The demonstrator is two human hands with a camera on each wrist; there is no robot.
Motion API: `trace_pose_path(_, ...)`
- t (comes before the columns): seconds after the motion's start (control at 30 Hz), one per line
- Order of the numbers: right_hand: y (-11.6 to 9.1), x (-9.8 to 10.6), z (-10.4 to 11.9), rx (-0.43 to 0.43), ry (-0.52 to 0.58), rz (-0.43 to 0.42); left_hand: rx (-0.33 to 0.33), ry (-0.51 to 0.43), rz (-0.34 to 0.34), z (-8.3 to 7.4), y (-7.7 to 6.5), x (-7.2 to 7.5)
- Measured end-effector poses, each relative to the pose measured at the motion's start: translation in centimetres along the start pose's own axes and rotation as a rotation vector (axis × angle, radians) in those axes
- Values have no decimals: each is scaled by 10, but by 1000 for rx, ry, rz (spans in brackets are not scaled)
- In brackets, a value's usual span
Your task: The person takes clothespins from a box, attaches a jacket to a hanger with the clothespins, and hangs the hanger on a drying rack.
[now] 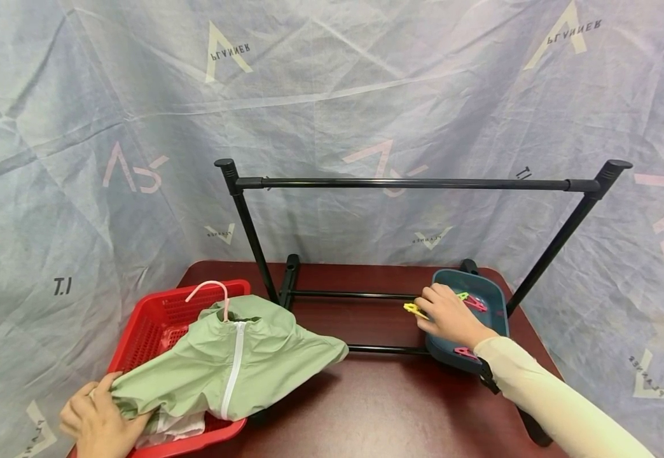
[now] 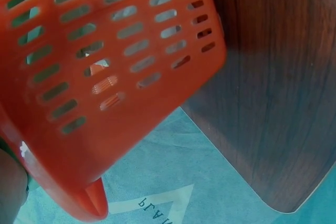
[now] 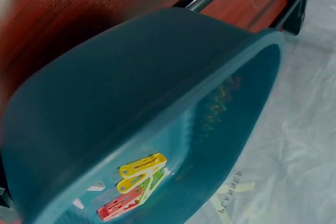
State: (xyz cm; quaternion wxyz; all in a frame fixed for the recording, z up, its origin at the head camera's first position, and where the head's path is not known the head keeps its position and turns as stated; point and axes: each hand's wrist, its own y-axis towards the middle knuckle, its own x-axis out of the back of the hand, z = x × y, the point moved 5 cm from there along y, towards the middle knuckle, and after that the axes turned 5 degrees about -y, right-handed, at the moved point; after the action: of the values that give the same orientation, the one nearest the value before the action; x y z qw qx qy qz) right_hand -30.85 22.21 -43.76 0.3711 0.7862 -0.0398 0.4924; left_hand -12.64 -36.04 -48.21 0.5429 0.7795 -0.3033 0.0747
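Observation:
A light green zip-up jacket (image 1: 275, 362) on a pink hanger (image 1: 226, 292) lies across the red basket (image 1: 240, 429), with its far sleeve out over the table. My left hand (image 1: 100, 416) grips the near sleeve at the basket's left rim. In the left wrist view only a sliver of that hand shows beside the basket wall (image 2: 131, 108). My right hand (image 1: 452, 316) pinches a yellow clothespin (image 1: 416, 310) over the left rim of the blue basin (image 1: 441, 353). Pink clothespins (image 1: 466, 352) and a green one (image 1: 462, 296) show in the basin.
A black clothes rack (image 1: 412, 184) stands on the dark red table (image 1: 378, 401), its lower bars running between basket and basin. White cloth (image 1: 180, 426) lies in the basket under the jacket. A printed grey sheet (image 1: 332, 95) hangs behind the table.

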Motion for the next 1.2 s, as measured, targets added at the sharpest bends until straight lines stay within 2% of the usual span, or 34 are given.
trace_pose_path(0.3,1,-1,5,2,11,17,-37,-8,-30,-1,1,0)
trace_pose_path(0.87,3,-6,15,31,36,19,9,-18,28,2,0,0)
trace_pose_path(1.2,5,-6,20,45,34,-2,19,-12,36,3,0,0)
